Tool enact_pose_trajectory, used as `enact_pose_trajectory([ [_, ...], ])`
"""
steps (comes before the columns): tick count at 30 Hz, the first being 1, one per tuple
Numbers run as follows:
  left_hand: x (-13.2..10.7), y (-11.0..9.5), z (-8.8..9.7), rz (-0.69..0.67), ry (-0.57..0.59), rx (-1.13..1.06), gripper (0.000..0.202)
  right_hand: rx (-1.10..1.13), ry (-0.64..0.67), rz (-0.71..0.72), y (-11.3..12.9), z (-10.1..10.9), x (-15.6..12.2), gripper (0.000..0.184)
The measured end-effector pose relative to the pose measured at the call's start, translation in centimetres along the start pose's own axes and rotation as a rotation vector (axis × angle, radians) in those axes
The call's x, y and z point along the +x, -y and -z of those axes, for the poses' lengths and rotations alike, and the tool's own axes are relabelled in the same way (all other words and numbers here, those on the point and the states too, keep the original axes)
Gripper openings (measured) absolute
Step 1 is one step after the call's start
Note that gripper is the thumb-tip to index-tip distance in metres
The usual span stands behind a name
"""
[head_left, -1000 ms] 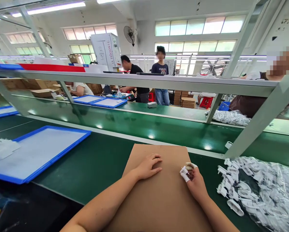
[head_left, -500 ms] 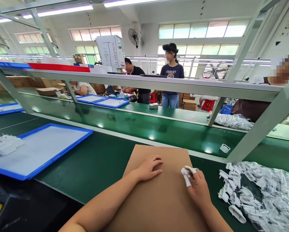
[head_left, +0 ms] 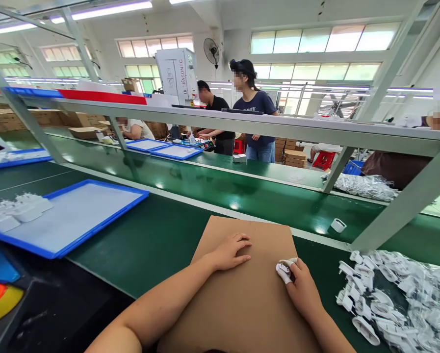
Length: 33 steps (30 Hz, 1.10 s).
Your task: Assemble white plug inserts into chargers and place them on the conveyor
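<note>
A brown cardboard sheet (head_left: 242, 304) lies on the green bench in front of me. My left hand (head_left: 230, 251) rests flat on it, fingers loosely spread, holding nothing. My right hand (head_left: 299, 284) sits near the sheet's right edge, fingers closed round a small white plastic part (head_left: 283, 271); its fingertips wear finger cots. A heap of similar white plastic parts (head_left: 389, 299) on clear plastic lies just right of that hand.
A blue-rimmed white tray (head_left: 72, 215) with a few white parts sits at the left. A single white part (head_left: 338, 225) lies on the green belt beyond. A grey shelf frame (head_left: 400, 211) crosses overhead. Other people work across the line.
My view has shifted slightly left and down. My right hand has drawn a little nearer with the white part. A person in a dark shirt beyond the line has walked left.
</note>
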<state>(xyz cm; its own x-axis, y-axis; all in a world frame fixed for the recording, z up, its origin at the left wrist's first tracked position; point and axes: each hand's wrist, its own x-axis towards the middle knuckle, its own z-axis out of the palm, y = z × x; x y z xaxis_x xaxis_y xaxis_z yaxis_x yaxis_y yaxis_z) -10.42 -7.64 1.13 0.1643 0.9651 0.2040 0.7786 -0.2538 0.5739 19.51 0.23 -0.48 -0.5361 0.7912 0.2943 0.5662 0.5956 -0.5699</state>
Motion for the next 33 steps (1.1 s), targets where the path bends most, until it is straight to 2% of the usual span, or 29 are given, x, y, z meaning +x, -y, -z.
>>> enact_pose_trajectory([
  [20,0.01,0.16,-0.15,-0.009,-0.009,-0.001,0.048,-0.012,-0.054,0.024,-0.20,-0.01,0.24,0.027],
  [33,-0.13,0.52,-0.48,-0.002,-0.022,0.022,0.048,0.050,-0.006,-0.001,0.14,0.22,0.10,0.026],
])
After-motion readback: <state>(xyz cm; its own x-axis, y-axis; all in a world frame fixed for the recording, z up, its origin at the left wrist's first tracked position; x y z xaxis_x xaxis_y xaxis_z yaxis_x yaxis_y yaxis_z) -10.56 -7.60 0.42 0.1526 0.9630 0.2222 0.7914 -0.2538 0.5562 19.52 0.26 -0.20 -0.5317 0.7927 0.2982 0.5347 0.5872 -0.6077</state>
